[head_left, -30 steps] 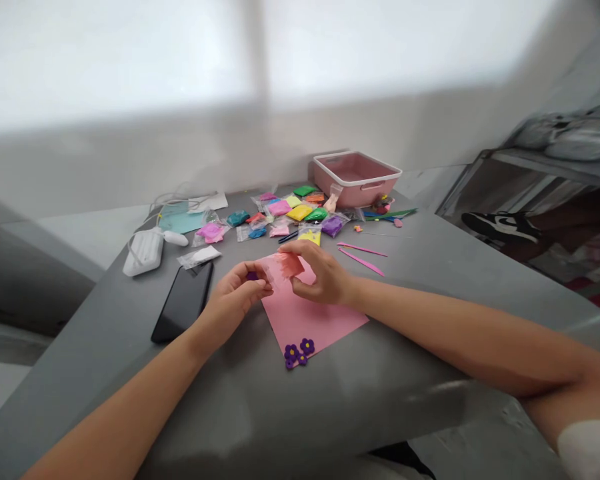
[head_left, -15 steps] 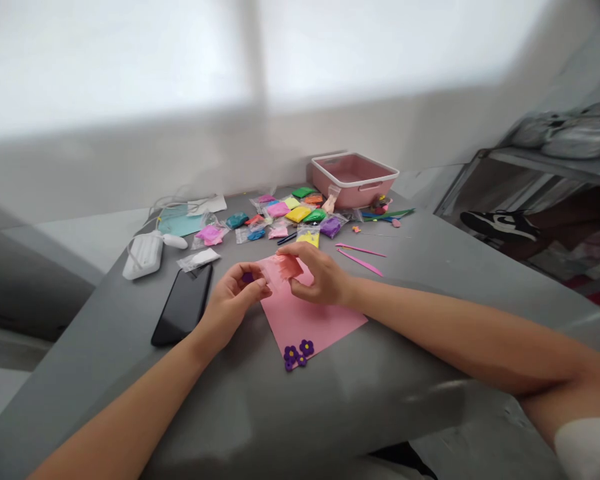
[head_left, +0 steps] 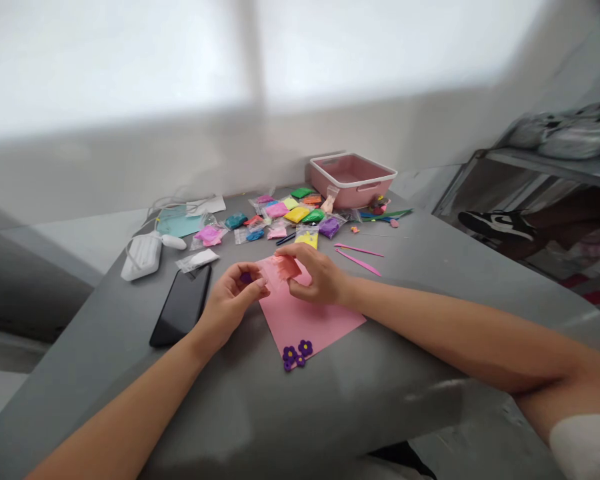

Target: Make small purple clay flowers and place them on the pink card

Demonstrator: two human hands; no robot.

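My right hand (head_left: 319,275) pinches a small clear bag of coral-orange clay (head_left: 288,268) between thumb and fingers, above a pink sheet of paper (head_left: 313,327). Facing it, my left hand (head_left: 236,293) is curled around a lump of purple clay (head_left: 246,277). The thin clear end of the bag reaches toward my left fingertips; whether they touch it I cannot tell. Several purple clay flowers with yellow centres (head_left: 297,353) lie at the sheet's near corner.
Bags of coloured clay (head_left: 297,214) spread across the back of the grey table, before a pink basket (head_left: 353,180). A black phone (head_left: 183,307) and white power strip (head_left: 143,257) lie left. Pink modelling tools (head_left: 359,262) lie right. A shelf holds a shoe (head_left: 497,225).
Both hands keep nearly the same pose around the bag and the purple lump. The whole view has shifted very slightly; nothing on the table has moved.
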